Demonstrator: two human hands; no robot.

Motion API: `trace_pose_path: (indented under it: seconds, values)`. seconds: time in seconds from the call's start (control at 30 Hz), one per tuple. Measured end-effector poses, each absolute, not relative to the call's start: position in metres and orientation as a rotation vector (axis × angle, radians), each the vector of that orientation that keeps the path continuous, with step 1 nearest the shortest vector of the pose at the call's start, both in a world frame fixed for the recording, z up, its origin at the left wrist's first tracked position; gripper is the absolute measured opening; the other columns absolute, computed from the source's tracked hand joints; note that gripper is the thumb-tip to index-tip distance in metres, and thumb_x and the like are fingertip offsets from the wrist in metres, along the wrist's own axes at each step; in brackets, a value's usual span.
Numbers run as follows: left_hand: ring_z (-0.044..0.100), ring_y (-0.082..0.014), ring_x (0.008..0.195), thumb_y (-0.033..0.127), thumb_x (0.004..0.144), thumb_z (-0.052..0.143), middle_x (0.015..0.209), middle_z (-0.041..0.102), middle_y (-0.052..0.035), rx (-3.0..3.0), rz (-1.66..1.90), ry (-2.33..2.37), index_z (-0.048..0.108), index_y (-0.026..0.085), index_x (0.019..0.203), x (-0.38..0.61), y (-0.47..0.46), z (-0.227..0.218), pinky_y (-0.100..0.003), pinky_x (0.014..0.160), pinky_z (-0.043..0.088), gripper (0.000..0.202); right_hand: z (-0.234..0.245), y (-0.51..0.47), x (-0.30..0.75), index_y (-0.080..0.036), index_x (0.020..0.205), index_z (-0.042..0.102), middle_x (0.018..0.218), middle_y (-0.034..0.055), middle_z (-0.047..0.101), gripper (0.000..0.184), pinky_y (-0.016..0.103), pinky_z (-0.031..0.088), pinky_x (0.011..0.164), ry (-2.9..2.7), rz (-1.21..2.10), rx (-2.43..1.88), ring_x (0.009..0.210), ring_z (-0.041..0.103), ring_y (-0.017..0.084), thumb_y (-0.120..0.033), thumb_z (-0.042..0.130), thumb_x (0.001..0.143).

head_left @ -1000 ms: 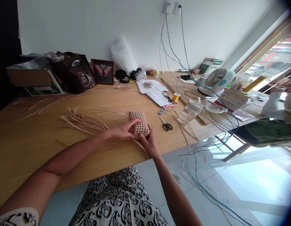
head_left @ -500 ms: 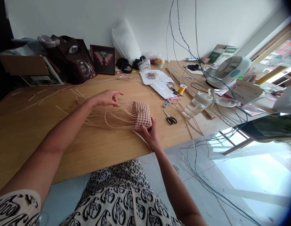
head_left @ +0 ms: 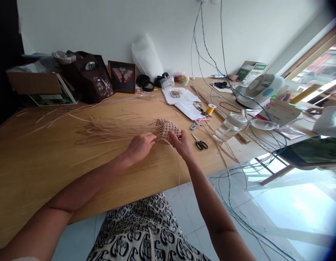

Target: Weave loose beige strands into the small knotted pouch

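A right hand (head_left: 182, 144) is pinching a part-woven pouch (head_left: 167, 128) near the desk (head_left: 62, 170) front edge, long loose strands (head_left: 116, 132) lying unwoven, as a curled left hand (head_left: 141, 146) is resting beside them.

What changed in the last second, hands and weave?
The left hand left the top of the woven piece, reached out over the loose strands, then came back to rest just short of the piece. The right hand stayed on its near edge; the piece looks tilted flatter. The scissors and yellow spool stayed put.
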State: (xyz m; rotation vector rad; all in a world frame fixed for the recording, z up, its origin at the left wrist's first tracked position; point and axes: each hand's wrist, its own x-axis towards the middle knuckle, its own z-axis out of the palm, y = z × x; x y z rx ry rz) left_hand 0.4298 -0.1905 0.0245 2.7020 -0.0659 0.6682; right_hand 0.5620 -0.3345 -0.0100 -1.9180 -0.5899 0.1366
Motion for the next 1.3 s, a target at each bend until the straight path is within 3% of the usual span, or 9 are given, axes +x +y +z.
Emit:
trace_pose_path:
  seconds: [0.1,0.27,0.53,0.7,0.87,1.07,1.3]
  values:
    - [0.058,-0.0193,0.088,0.014,0.083,0.051,0.091,0.065,-0.0091,2.757,0.829,0.034,0.061,0.014,0.096,0.434,-0.184,0.014,-0.031,0.077,0.046,0.017,0.005,-0.332,0.569,-0.016,0.101,0.053,0.075,0.0047,0.063,0.053,0.026,0.045,0.057,-0.567,0.142,-2.002,0.068,0.060,0.018,-0.063,0.049,0.075]
    - [0.056,-0.0196,0.082,0.016,0.087,0.044,0.081,0.065,-0.0082,2.856,0.960,0.082,0.065,0.015,0.085,0.432,-0.179,0.013,-0.031,0.072,0.044,0.021,0.021,-0.325,0.572,-0.018,0.095,0.053,0.072,0.0044,0.062,0.053,0.026,0.044,0.053,-0.590,0.229,-2.108,0.063,0.059,0.018,-0.066,0.047,0.074]
    - [0.057,-0.0184,0.080,0.015,0.085,0.046,0.080,0.066,-0.0070,2.787,0.816,0.172,0.065,0.017,0.083,0.428,-0.177,0.026,-0.028,0.067,0.041,0.019,0.036,-0.316,0.575,-0.017,0.090,0.054,0.085,0.0098,0.063,0.061,0.028,0.045,0.060,-0.694,0.254,-2.229,0.072,0.060,0.020,-0.073,0.041,0.073]
    - [0.057,-0.0136,0.065,0.019,0.077,0.058,0.079,0.067,-0.0035,2.528,0.619,0.204,0.067,0.017,0.082,0.424,-0.173,0.041,-0.025,0.061,0.040,0.010,0.047,-0.311,0.570,-0.017,0.089,0.055,0.079,0.0094,0.063,0.063,0.028,0.042,0.059,-0.722,0.266,-2.311,0.071,0.059,0.021,-0.075,0.038,0.073]
    - [0.053,-0.0135,0.055,0.017,0.077,0.055,0.065,0.065,-0.0029,2.537,0.554,0.320,0.067,0.017,0.076,0.423,-0.171,0.046,-0.026,0.055,0.036,0.012,0.059,-0.307,0.559,-0.016,0.086,0.056,0.085,0.0140,0.065,0.064,0.029,0.040,0.059,-0.788,0.189,-2.416,0.077,0.060,0.025,-0.075,0.035,0.075]
    - [0.057,-0.0158,0.067,0.015,0.079,0.050,0.077,0.068,-0.0070,2.558,0.698,0.281,0.067,0.015,0.078,0.423,-0.173,0.043,-0.026,0.061,0.038,0.017,0.060,-0.309,0.556,-0.015,0.086,0.056,0.084,0.0145,0.065,0.066,0.028,0.038,0.058,-0.802,0.184,-2.416,0.075,0.060,0.024,-0.075,0.030,0.077]
    - [0.049,-0.0115,0.055,0.024,0.079,0.051,0.065,0.063,-0.0022,2.281,0.500,0.262,0.065,0.013,0.076,0.431,-0.165,0.028,-0.023,0.053,0.036,0.018,0.062,-0.310,0.556,-0.016,0.082,0.056,0.084,0.0141,0.065,0.065,0.027,0.036,0.057,-0.797,0.161,-2.465,0.076,0.059,0.025,-0.075,0.029,0.078]
